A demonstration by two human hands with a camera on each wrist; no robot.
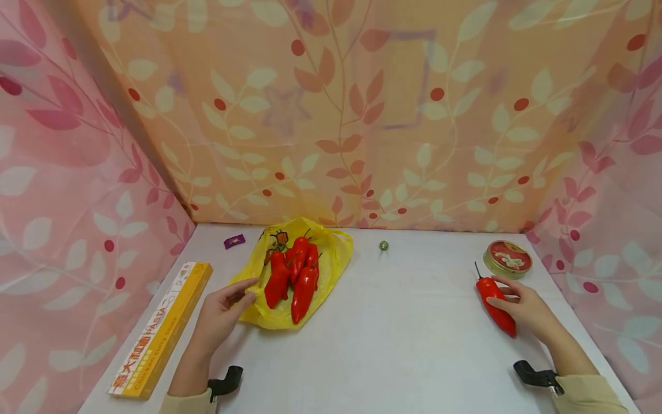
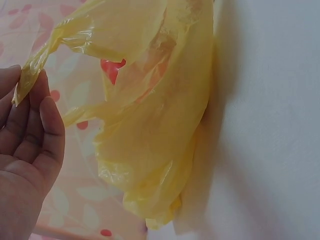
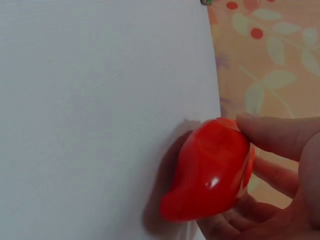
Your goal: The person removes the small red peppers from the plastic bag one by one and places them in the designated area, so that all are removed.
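On the left of the table lies a yellow plastic bag (image 1: 331,270), spread with its mouth toward me. Several shiny red chili peppers (image 1: 304,293) lie on and in it. My left hand (image 1: 219,313) pinches the bag's edge between thumb and fingers; the left wrist view shows this handle-like strip (image 2: 31,75) held up. At the far right, my right hand (image 1: 527,310) holds another red chili pepper (image 1: 496,310) with a dark stem. In the right wrist view thumb and fingers lie on either side of that pepper (image 3: 212,175), close above the white surface.
A yellow pasta box (image 1: 162,330) lies along the left edge. Behind the bag sits a small purple wrapped packet (image 1: 235,241). A small green ball-like item (image 1: 383,245) is at the back middle. Just beyond my right hand stands a round red-and-gold tin (image 1: 509,259). Patterned cloth walls (image 1: 362,144) border the table.
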